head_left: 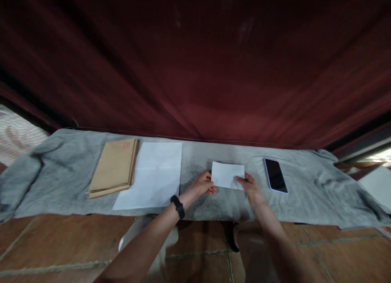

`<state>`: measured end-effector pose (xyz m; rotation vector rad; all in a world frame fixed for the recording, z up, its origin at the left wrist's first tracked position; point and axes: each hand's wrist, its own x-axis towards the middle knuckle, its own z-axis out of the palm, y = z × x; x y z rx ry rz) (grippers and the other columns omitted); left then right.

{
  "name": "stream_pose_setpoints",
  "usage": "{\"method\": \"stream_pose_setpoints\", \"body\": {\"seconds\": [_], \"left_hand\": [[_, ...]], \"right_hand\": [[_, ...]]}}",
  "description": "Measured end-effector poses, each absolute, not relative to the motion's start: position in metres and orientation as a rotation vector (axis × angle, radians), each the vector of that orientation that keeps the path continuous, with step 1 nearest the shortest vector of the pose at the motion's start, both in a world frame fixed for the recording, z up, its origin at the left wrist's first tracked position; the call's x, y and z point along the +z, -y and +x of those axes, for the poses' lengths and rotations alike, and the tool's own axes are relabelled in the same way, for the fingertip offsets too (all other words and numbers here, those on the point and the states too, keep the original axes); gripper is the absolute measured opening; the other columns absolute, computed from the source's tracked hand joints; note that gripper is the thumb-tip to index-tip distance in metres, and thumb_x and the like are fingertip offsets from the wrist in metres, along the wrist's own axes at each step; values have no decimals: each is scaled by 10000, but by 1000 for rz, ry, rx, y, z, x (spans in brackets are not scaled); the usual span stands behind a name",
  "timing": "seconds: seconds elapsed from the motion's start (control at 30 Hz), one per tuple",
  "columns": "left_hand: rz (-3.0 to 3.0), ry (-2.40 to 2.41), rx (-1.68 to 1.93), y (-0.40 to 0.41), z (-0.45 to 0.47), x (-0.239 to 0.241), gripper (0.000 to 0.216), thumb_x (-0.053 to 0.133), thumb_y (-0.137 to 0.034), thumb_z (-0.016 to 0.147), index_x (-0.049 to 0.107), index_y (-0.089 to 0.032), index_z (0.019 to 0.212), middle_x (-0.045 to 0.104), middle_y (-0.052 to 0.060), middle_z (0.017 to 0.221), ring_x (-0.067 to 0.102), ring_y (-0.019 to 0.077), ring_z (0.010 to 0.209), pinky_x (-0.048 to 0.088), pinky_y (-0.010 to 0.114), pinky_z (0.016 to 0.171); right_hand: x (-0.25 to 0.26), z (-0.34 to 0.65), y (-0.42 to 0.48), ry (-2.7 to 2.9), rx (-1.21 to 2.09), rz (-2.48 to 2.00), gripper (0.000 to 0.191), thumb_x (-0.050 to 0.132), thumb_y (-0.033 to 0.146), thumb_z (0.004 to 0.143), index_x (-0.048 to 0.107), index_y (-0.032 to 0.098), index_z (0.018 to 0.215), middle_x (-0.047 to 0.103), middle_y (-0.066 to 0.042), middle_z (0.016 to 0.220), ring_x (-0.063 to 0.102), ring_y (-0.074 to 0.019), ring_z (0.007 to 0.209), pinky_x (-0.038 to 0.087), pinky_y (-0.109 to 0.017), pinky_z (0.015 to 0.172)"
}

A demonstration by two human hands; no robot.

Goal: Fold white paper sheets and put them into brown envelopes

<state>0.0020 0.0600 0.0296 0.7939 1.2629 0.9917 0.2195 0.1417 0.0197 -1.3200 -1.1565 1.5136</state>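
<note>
Both hands are on a small folded sheet of white paper (pixel 227 175) that lies flat on the grey cloth (pixel 61 169) spread over the low table. The left hand (pixel 203 185) has its fingers at the paper's near left corner, and the right hand (pixel 250 185) pinches the near right corner, so each hand grips one end of it. A black band (pixel 177 206) sits on the left wrist. Just to the right of the folded paper a dark phone (pixel 275 175) lies face up on the cloth, apart from the hand. To the left, a larger white sheet (pixel 152 175) with crease lines lies flat, and beside it, touching its left edge, is a stack of brown envelopes (pixel 114 166). A deep red curtain (pixel 195 71) hangs behind the table, and the floor (pixel 61 242) in front is reddish tile.
</note>
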Motion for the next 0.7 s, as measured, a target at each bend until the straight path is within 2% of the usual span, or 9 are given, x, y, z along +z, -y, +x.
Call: {"method": "stream_pose_setpoints", "body": {"seconds": [0.1,0.23,0.47,0.57,0.7], "left_hand": [[781,-1285,984,-61,2,30,215,709,-310,820,541,-189,879,685,5,677,659,134,544,482,228,552],[779,-1354,1169,-70,1,30,279,742,-407,793,605,-171,849,663,15,753,632,134,635,468,235,574],[860,-1566,1244,-83,2,23,225,628,-290,849,543,-196,663,515,-40,577,520,117,544,405,231,525],[923,-1582,1286,-82,-7,32,165,571,-265,890,614,-193,747,608,-11,640,585,136,603,451,245,590],[1176,-1898,1455,-65,-59,60,99,619,-192,872,696,-195,933,731,51,909,660,187,849,504,304,791]], "right_hand": [[18,221,-149,1206,1435,-1371,444,829,538,521,687,220,796,735,-24,697,659,-222,629,500,-313,593],[22,226,-155,1398,1525,-1324,456,817,549,586,726,209,876,764,-45,807,679,-235,701,515,-321,633],[21,229,-157,1509,1521,-1350,388,783,524,627,747,223,870,772,-41,834,687,-246,751,532,-330,683],[16,232,-164,1531,1393,-1390,380,733,533,638,737,223,856,770,-56,834,690,-259,766,538,-339,683],[6,240,-177,1650,1184,-1472,346,616,554,618,675,237,746,737,-50,743,667,-251,729,518,-347,674]]}}
